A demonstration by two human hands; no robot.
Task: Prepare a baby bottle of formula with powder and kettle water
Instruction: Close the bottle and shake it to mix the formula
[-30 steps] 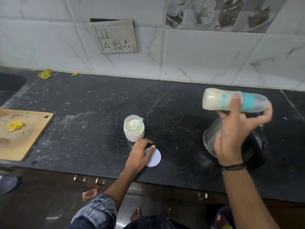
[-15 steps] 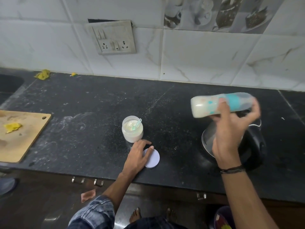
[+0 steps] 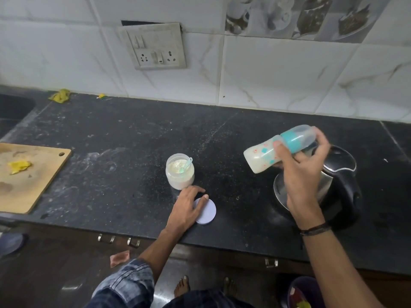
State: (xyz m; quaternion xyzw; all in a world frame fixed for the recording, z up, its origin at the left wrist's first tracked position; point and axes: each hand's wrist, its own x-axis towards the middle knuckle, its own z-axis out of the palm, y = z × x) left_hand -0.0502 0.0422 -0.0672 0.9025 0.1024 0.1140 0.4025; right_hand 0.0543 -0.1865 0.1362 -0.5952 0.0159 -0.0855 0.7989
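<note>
We see the baby bottle point(image 3: 262, 158) in the right half of the frame, held in the air over the kettle point(image 3: 340, 187) and not touching the worktop point(image 3: 124, 152). It is tilted, with its base toward the lower left and its capped end toward the upper right. The body looks full of milky liquid, and motion blur softens its printed marks. The right hand point(image 3: 304, 174) grips it, fingers curled round the teal collar and clear cap and the thumb across the body. We cannot make out the teat under the cap.

That hand and its wrist, which wears a dark wristband point(image 3: 315, 230), hide much of the kettle. We see only part of its steel side and its black top and handle, and we cannot tell whether its lid is up.

Near the centre the powder jar point(image 3: 179, 174) stands open with a pale scoop point(image 3: 185, 166) leaning inside. Just below it, the left hand point(image 3: 185, 211) rests on the round white lid point(image 3: 208, 213). Its fingers are straight and loosely spread, and they cover the lid's left part.

At the left edge the frame cuts off a wooden cutting board point(image 3: 29, 181) carrying a yellow scrap point(image 3: 19, 166), and a dark sink point(image 3: 13, 107) above it. A socket plate point(image 3: 155, 46) sits on the tiled wall at the upper centre.
</note>
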